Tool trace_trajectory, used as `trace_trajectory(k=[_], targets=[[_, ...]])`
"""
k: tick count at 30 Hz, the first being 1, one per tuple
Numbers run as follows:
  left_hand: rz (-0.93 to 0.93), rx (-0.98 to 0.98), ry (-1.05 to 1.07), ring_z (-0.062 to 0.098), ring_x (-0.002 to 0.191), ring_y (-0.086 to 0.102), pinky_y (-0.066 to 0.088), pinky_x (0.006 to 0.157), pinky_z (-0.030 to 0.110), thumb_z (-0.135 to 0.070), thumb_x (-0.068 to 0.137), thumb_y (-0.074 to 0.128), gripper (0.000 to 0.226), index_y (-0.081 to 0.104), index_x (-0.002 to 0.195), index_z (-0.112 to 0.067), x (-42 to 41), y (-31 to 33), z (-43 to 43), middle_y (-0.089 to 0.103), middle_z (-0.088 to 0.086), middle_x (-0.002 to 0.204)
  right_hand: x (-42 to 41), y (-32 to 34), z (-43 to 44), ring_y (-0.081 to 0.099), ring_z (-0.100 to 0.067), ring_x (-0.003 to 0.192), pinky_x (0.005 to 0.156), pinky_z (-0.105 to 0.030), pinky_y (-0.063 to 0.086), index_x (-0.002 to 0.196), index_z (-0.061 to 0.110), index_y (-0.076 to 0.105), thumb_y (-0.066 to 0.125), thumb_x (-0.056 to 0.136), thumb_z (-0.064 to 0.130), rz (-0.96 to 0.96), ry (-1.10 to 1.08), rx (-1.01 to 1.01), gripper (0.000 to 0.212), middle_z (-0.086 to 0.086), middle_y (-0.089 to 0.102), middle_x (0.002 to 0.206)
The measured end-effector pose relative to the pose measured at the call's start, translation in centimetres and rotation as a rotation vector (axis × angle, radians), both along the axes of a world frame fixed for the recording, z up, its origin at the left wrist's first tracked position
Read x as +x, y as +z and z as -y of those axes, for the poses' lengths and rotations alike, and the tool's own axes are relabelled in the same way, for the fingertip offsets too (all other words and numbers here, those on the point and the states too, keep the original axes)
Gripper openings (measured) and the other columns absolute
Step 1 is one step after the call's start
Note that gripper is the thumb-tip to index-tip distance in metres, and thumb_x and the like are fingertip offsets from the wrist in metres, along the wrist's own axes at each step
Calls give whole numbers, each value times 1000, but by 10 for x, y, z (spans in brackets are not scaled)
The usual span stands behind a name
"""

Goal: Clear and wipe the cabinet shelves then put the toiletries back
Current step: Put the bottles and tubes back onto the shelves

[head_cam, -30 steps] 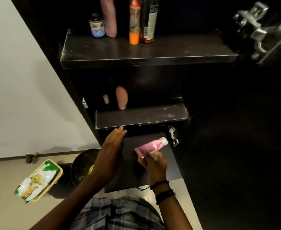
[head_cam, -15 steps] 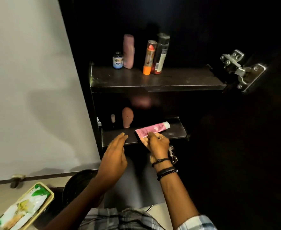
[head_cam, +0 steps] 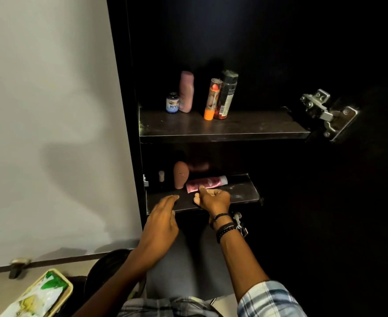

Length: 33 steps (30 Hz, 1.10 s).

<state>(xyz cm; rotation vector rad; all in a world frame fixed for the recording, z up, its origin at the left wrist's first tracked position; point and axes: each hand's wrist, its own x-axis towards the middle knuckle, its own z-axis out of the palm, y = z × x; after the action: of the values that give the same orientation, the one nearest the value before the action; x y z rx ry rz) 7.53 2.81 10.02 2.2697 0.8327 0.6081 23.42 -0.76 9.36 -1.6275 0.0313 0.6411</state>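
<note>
— Grip?
— Your right hand [head_cam: 213, 200] pinches the pink tube [head_cam: 207, 183], laid on the lower shelf [head_cam: 241, 193] at its twelve o'clock; your left hand [head_cam: 163, 216] is slack, empty, at nine.
— Progress?
— Late, I'd judge: bottles [head_cam: 186, 92] stand restocked on the upper shelf [head_cam: 257, 126]. Wipes pack [head_cam: 37, 296] at seven looks finished with.

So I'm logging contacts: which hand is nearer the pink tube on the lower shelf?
Right. The right hand is in front of the pink tube, a fingertip touching it; the left hand is further left at the shelf edge, clear of it.
</note>
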Motion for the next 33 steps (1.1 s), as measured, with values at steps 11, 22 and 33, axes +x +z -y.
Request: trace_trajectory(k=[11,22,33], targets=[[64,-35,-121,21,121,50,33,101,21,-4,91,48,40,49,131,-11,-16,6,27,53,6,131,-32,-16,65,68,-23,82,84,-47,57,114,10,55,73,80,28,148,-94,-31,42,-3,68,82],[7,-161,-448,21,122,49,36,97,26,-10,93,48,41,47,133,-15,-25,-12,130,50,3,135,-88,-41,262,54,-23,100,85,-44,53,144,14,24,66,87,19,-71,-681,-82,72,-5,44,111],[15,-145,-571,18,125,47,32,97,19,-14,95,46,40,45,135,-16,-27,-4,191,49,2,137,-96,-9,367,57,-27,111,80,-36,54,139,12,37,62,83,-8,133,-768,-197,64,-7,38,145]])
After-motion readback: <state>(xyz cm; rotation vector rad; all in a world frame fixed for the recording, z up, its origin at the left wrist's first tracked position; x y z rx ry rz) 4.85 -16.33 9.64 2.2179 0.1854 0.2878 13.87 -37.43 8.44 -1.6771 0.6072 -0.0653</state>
